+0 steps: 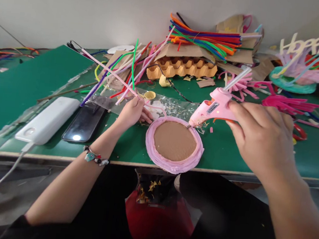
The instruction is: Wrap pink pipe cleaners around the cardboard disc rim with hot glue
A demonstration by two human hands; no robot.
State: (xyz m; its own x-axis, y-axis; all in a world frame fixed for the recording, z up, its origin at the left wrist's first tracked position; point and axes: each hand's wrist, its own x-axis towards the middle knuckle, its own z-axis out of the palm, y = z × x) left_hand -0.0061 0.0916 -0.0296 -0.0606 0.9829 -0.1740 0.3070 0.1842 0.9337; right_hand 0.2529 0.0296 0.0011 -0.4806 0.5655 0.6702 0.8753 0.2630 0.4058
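My right hand [263, 134] grips a pink hot glue gun [212, 107], with a clear glue stick [238, 78] sticking out of its back. The nozzle touches or nearly touches the inner edge of a lilac-pink pipe-cleaner ring [155, 155], at its upper right. That ring goes round a brown cardboard disc [176, 141] lying at the table's front edge. At the disc's upper left, my left hand [133, 113] is closed on a light pink pipe cleaner [160, 108]; one end curves down to the ring. Its fingertips are partly hidden.
A white power bank [48, 119] and a dark phone [84, 123] with its light on lie left. Behind are loose pipe cleaners [135, 65], an egg carton [182, 68] and a colourful bundle [205, 38]. A pipe-cleaner decoration [293, 82] stands right on the green table [128, 146].
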